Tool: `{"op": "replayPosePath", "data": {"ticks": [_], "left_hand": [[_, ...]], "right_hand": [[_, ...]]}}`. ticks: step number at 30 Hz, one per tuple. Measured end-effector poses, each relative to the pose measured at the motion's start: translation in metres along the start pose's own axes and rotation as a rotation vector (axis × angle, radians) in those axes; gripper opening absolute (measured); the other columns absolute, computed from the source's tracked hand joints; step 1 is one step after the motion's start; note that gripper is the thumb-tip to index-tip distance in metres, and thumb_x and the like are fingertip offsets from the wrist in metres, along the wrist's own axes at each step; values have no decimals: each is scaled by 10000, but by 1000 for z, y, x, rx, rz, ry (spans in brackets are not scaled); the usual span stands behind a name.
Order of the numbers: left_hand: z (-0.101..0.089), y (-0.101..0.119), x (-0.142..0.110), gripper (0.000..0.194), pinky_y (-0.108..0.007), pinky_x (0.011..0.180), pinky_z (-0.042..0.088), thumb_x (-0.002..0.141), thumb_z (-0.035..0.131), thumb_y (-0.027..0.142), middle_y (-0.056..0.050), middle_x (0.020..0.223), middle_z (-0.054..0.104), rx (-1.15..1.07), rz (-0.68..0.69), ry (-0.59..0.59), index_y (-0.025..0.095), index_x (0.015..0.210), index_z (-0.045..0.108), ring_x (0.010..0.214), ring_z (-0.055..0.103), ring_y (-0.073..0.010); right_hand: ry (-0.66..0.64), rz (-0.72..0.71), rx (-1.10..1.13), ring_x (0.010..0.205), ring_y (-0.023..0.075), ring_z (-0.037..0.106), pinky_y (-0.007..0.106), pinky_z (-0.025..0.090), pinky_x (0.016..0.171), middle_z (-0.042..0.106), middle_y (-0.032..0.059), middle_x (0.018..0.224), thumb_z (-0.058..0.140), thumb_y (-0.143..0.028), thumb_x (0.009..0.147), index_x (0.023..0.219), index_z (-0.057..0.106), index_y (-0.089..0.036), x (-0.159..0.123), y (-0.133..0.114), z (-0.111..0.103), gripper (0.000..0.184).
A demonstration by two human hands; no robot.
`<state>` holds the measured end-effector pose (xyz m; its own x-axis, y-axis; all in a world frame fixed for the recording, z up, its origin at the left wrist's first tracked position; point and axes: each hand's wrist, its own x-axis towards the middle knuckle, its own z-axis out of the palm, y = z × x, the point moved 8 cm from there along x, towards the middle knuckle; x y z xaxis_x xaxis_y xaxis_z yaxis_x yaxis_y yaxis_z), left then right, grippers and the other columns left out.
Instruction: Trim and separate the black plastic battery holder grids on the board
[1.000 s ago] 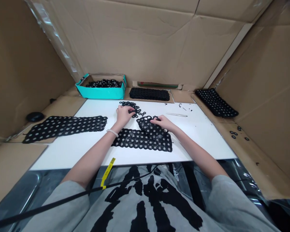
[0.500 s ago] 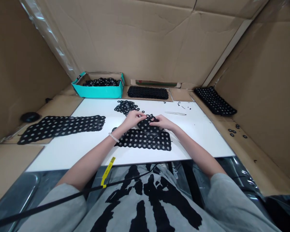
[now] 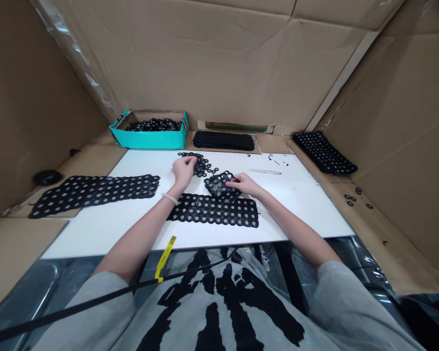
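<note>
My left hand (image 3: 184, 170) is at the near left side of a pile of small black rings (image 3: 201, 165), its fingers pinched together; whatever they hold is too small to make out. Between the fingers of my right hand (image 3: 244, 184) is the right edge of a black mesh sheet (image 3: 219, 185) with round holes, partly lifted and bent. That sheet overlaps the far edge of a longer black perforated strip (image 3: 215, 210) lying flat on the white board. My left wrist partly covers the strip's left end.
A teal box (image 3: 149, 139) of black rings stands at the back left, beside a stack of black mesh (image 3: 224, 140). Another mesh strip (image 3: 98, 190) lies left, one more (image 3: 325, 152) at right. A white pen (image 3: 265, 171) and loose rings (image 3: 350, 198) lie to the right.
My left hand has left the mesh sheet and moved left and away from me to the ring pile. The right hand still holds the sheet, which has tilted down to the left.
</note>
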<state>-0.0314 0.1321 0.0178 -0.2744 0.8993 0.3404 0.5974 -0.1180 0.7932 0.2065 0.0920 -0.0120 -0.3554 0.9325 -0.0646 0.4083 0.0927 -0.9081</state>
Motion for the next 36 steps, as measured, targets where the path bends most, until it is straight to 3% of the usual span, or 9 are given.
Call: {"op": "replayPosePath", "data": {"ticks": [3,10,14,17,21,24,28,32,36], "left_hand": [[-21,-9,10,254,-523,947,320,868,574,383,-85,1103,730,176,-16,75,242,937,774,1129,518,-366],[-3,22,-9,301,-543,898,275,872,603,435,-128,1194,661,372,240,-98,257,1053,766,1163,387,-408],[24,61,-40,331,-470,916,300,845,648,482,-69,1111,718,220,504,-415,276,1082,751,1072,499,-313],[38,73,-59,314,-438,931,326,806,682,494,-48,993,752,137,560,-570,256,996,762,1003,557,-272],[47,67,-60,272,-395,871,413,800,656,464,-49,916,761,-5,479,-565,233,886,772,921,605,-254],[47,43,-40,260,-369,815,465,765,667,434,-63,858,763,-177,261,-526,200,803,773,853,644,-248],[12,-2,-1,284,-381,824,479,815,598,391,-84,866,754,-212,2,-183,175,861,778,853,652,-253],[-8,-6,10,245,-499,966,371,850,599,357,-104,1095,704,155,108,-64,232,928,794,1101,519,-342],[0,25,-10,325,-506,972,329,893,563,351,-111,1273,599,260,313,-110,281,1165,728,1166,416,-345]], "right_hand": [[25,16,31,591,95,364,250,273,589,432,-46,562,669,-572,619,599,505,-161,-2,-2,-2,443],[77,0,93,650,116,443,259,329,664,525,-24,634,663,-522,646,634,536,-152,1,1,3,392],[71,-86,74,679,130,467,262,342,687,559,-14,667,642,-518,700,677,582,-146,1,-5,5,377],[-28,-185,76,759,152,507,265,366,734,610,4,745,597,-519,766,778,645,-147,-2,-16,8,376],[-138,-161,23,708,134,468,260,360,700,569,-13,697,634,-528,746,751,620,-143,-4,-15,9,385],[-137,-81,-43,603,95,360,247,291,611,430,-48,581,661,-564,702,609,483,-164,-3,-5,4,449],[-118,-20,-78,572,81,289,247,232,575,342,-58,554,654,-600,678,571,394,-182,-2,4,0,504],[-96,-22,-49,585,87,313,249,248,589,351,-55,565,641,-588,678,583,401,-180,-4,2,-1,483],[-48,2,-38,587,88,321,250,248,582,341,-55,558,650,-532,664,571,369,-186,-5,0,-1,455]]}}
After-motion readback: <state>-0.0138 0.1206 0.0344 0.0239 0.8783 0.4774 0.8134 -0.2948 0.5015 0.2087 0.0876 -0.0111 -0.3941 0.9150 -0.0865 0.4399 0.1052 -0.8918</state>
